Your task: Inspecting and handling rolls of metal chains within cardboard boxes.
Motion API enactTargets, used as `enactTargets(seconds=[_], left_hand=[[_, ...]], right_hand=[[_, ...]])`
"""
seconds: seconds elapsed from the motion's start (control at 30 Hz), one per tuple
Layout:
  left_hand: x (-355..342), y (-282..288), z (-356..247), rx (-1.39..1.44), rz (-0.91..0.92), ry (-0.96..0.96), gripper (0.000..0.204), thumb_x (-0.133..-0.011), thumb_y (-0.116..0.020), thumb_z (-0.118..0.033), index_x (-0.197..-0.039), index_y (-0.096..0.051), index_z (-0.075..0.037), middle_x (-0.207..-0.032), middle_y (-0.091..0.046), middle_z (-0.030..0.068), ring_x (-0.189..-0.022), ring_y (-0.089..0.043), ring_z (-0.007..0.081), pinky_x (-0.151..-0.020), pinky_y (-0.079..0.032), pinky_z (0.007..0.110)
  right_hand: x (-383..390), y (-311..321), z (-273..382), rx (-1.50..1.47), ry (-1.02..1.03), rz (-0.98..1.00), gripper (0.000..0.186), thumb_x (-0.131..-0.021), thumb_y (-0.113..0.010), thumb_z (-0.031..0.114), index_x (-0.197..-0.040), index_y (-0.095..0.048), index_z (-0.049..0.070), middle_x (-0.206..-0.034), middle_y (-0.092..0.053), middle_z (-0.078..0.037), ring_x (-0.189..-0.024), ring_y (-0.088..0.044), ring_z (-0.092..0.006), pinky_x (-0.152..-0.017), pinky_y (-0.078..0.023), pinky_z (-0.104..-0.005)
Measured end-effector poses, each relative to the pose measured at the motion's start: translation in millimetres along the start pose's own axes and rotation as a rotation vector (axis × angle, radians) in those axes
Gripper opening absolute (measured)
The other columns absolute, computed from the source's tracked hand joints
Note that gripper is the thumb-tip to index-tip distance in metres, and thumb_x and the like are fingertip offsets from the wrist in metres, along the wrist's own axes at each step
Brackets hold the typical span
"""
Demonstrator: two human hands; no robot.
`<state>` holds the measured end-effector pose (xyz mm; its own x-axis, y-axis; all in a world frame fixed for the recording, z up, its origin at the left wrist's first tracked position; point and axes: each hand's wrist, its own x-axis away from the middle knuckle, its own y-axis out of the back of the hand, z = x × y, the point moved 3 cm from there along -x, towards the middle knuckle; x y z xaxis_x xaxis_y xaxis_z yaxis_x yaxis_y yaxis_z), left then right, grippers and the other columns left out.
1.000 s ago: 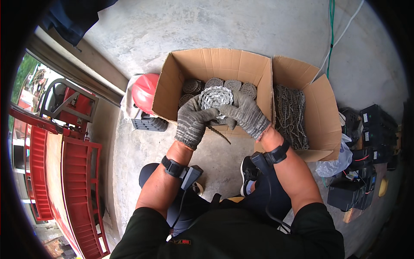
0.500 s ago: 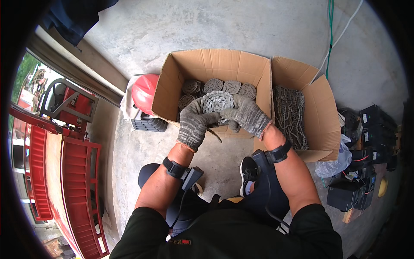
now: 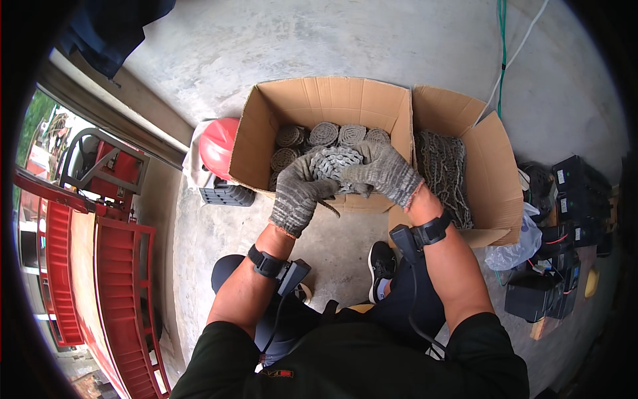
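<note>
Both my hands wear grey knitted gloves and hold one coiled roll of metal chain (image 3: 335, 163) just above the front wall of an open cardboard box (image 3: 312, 103). My left hand (image 3: 297, 195) grips the roll from the left and below. My right hand (image 3: 385, 173) wraps over its right side. Several more coiled chain rolls (image 3: 324, 133) lie inside the box behind it. A second open cardboard box (image 3: 495, 166) to the right holds a heap of loose chain (image 3: 442, 163).
A red helmet (image 3: 218, 143) on a white cloth and a black plastic block (image 3: 226, 195) sit left of the box. Black battery-like units (image 3: 575, 193) with wires stand at the right. A red metal machine (image 3: 93, 226) lies along the left. Green and white cables (image 3: 502, 40) cross the concrete floor.
Both hands have lowered the chain roll slightly toward the box's front wall, turning it between the gloves. Nothing else has moved.
</note>
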<state>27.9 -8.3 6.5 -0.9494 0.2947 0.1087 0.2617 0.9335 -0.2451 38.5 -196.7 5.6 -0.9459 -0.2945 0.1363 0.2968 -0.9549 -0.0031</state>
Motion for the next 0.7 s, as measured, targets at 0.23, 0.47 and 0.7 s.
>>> enactTargets(seconds=[0.23, 0.47, 0.7], left_hand=[[-5, 8, 15, 0.125, 0.007, 0.057, 0.038, -0.082, -0.066, 0.01, -0.119, -0.062, 0.004, -0.1, -0.071, 0.0073, -0.082, -0.068, 0.0136, -0.075, -0.058, 0.026], [-4, 6, 10, 0.178, -0.007, 0.007, 0.034, -0.082, -0.065, 0.008, -0.116, -0.063, 0.004, -0.103, -0.072, 0.0081, -0.086, -0.069, 0.015, -0.078, -0.057, 0.028], [-2, 10, 2, -0.152, -0.008, 0.044, 0.029, -0.08, -0.068, 0.01, -0.108, -0.065, 0.005, -0.09, -0.072, 0.0085, -0.075, -0.068, 0.0139, -0.068, -0.058, 0.027]], right_hand=[[-1, -10, -4, -0.019, 0.061, -0.106, 0.033, -0.082, -0.079, 0.013, -0.111, -0.068, 0.001, -0.076, -0.066, -0.003, -0.057, -0.058, -0.0084, -0.05, -0.048, -0.0253], [0, -9, 0, 0.055, 0.105, -0.096, 0.034, -0.085, -0.078, 0.015, -0.115, -0.068, 0.002, -0.079, -0.067, -0.001, -0.06, -0.057, -0.007, -0.053, -0.049, -0.0244], [5, -5, 18, 0.042, 0.008, -0.004, 0.026, -0.089, -0.074, 0.018, -0.111, -0.071, 0.003, -0.088, -0.071, -0.003, -0.071, -0.061, -0.0079, -0.062, -0.051, -0.0245]])
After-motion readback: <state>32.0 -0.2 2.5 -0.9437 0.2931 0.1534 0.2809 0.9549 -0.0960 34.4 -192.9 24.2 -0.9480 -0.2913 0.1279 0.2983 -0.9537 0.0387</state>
